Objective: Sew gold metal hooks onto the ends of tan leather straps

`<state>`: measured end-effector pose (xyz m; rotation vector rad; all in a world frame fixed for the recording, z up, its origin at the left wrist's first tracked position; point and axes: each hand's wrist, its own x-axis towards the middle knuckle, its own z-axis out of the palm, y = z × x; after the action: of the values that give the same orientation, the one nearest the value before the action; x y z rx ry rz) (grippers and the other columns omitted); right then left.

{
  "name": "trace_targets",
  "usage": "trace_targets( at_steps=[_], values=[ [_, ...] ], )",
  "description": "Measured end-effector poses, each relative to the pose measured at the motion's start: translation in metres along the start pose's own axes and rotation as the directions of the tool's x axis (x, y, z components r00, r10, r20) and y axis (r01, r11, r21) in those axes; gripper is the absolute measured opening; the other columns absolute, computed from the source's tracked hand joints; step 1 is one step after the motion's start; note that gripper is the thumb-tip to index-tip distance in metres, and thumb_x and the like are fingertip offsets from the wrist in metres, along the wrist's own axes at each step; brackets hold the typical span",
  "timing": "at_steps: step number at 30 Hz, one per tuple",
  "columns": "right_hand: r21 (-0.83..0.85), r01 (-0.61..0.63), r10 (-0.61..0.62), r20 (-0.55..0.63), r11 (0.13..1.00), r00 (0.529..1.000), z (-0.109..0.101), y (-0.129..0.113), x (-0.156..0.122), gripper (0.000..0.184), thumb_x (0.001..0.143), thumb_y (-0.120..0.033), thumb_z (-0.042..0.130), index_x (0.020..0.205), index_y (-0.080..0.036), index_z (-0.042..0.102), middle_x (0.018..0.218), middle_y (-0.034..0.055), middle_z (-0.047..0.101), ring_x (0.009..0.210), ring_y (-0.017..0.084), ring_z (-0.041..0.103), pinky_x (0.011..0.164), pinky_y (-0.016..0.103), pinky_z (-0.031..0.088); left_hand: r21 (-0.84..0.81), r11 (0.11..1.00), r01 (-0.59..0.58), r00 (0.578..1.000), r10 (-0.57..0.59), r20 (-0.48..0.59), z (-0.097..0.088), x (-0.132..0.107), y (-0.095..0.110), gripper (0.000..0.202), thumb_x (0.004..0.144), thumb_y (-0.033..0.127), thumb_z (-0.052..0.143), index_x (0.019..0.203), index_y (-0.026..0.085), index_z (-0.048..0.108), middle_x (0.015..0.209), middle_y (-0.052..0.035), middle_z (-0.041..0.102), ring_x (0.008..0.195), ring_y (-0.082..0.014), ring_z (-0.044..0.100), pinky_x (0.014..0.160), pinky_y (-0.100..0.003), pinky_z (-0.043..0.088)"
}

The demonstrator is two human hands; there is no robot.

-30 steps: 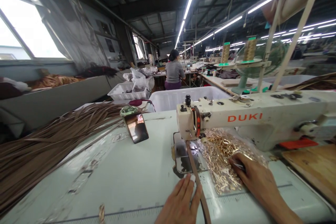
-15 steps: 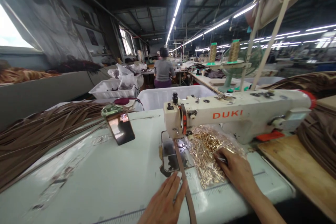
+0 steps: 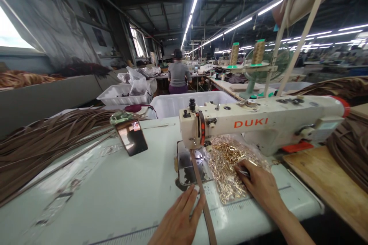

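A narrow brown strap runs from under the presser foot of the white sewing machine toward me. My left hand lies with fingers stretched out on the table, fingertips and thumb beside the strap and touching it; something white covers one fingertip. To the right, my right hand rests at the edge of a clear plastic bag of gold metal hooks. Its fingers are curled round a small dark tool with a shiny metal part, whose kind I cannot make out.
A phone leans on a green object left of the machine. Brown straps are heaped at far left. White bins stand behind the table, and a person sits beyond. A wooden board lies at right.
The view has shifted slightly. Both hands and the strap stay in nearly the same places.
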<state>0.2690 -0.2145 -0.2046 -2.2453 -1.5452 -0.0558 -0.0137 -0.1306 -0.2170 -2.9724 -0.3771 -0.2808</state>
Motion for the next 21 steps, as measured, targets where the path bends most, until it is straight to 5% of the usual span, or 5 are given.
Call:
trace_targets(
  at_steps=[7,14,21],
  values=[
    [0.011,0.000,0.000,-0.003,1.000,1.000,0.001,0.002,0.001,0.012,0.089,-0.034,0.045,0.090,-0.025,0.052,0.085,-0.0022,0.064,0.080,0.020,0.060,0.065,0.029,0.035,-0.131,0.991,0.030,1.000,-0.029,0.008,0.002,0.000,-0.003,0.069,0.079,-0.001,0.050,0.141,0.015,0.026,0.138,-0.0176,0.042,0.129,-0.0297,0.036,0.098,-0.038,0.044],
    [-0.006,0.002,-0.003,-0.016,1.000,1.000,0.003,0.003,0.000,0.013,0.090,-0.037,0.046,0.092,-0.026,0.052,0.084,-0.0033,0.064,0.079,0.020,0.059,0.065,0.029,0.035,-0.238,0.971,-0.019,0.998,0.004,-0.064,-0.001,-0.003,-0.003,0.089,0.080,0.061,0.058,0.144,0.014,0.018,0.135,-0.0228,0.042,0.125,-0.0379,0.039,0.096,-0.047,0.044],
    [-0.022,-0.015,0.015,-0.022,1.000,1.000,0.003,0.003,0.000,0.014,0.089,-0.039,0.048,0.088,-0.026,0.052,0.077,-0.0042,0.063,0.075,0.020,0.060,0.062,0.028,0.034,-0.276,0.949,0.149,0.989,-0.140,0.051,-0.033,-0.005,0.009,0.094,0.070,0.046,0.076,0.143,0.016,0.025,0.144,-0.0196,0.031,0.128,-0.0349,0.036,0.101,-0.045,0.040]
  ],
)
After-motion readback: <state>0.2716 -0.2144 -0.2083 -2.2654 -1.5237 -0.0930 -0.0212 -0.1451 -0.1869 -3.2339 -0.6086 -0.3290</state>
